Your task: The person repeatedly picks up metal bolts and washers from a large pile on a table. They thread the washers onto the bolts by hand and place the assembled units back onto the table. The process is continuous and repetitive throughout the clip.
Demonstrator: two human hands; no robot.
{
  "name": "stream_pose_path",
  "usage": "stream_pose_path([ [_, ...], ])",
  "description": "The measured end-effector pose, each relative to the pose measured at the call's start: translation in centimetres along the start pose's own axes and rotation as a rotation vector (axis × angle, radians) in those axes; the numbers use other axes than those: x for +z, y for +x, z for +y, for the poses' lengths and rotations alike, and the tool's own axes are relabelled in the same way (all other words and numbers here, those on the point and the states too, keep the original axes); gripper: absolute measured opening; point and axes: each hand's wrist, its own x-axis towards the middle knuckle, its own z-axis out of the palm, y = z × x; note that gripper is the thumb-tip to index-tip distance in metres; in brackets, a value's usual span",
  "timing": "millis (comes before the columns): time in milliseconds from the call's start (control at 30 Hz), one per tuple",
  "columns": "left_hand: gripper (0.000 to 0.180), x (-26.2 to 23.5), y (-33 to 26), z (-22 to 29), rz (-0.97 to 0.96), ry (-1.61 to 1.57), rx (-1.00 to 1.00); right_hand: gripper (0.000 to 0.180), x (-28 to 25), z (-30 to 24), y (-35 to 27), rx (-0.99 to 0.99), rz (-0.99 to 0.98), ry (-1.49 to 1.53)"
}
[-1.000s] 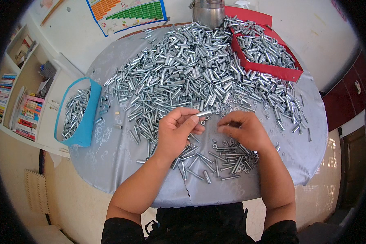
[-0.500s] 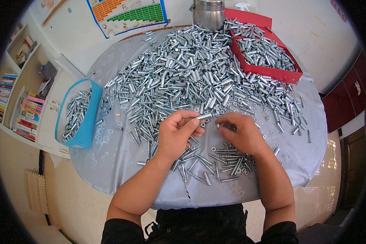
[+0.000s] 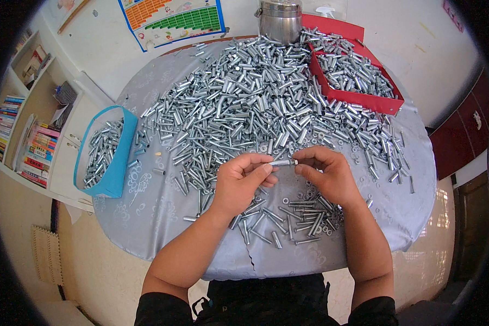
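Over the near middle of the table, my left hand is closed, pinching a shiny metal expansion bolt with thumb and fingers. The bolt lies nearly level and points right. At its right end, my right hand is closed too, thumb and forefinger on the tip; a nut or washer seems to be there, too small to make out surely. Just below my hands is a small group of loose bolts with nuts and washers among them. A large heap of metal sleeves and bolts spreads beyond my hands.
A blue fabric bin of metal pieces stands at the left. On the far right sits a red box, also filled with them. Behind the heap is a steel pot. The round table has a grey cloth; bookshelves stand to the left.
My right hand has moved up and left to the bolt's right end, and its fingers now meet it. My left hand has barely shifted, still gripping the bolt.
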Motion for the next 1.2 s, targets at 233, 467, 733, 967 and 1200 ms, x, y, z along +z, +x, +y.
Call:
stream_pose_path([
  [233,0.020,0.0,-0.1,0.1,-0.026,0.029,0.000,0.018,-0.4,0.6,0.1,0.043,-0.072,-0.060],
  [467,0.020,0.1,-0.1,0.2,-0.017,-0.008,-0.007,0.017,0.5,-0.3,0.0,0.037,0.084,0.056],
  [733,0.020,0.2,-0.2,0.3,-0.020,0.006,-0.022,0.019,-0.3,0.3,0.0,0.092,-0.051,-0.023],
  [967,0.020,0.1,-0.1,0.1,-0.020,-0.017,-0.005,0.022,-0.4,0.4,-0.1,0.120,-0.109,-0.058],
  [1200,0.020,0.1,-0.1,0.1,-0.023,-0.030,0.004,0.023,-0.5,0.3,0.0,0.097,-0.166,-0.124],
])
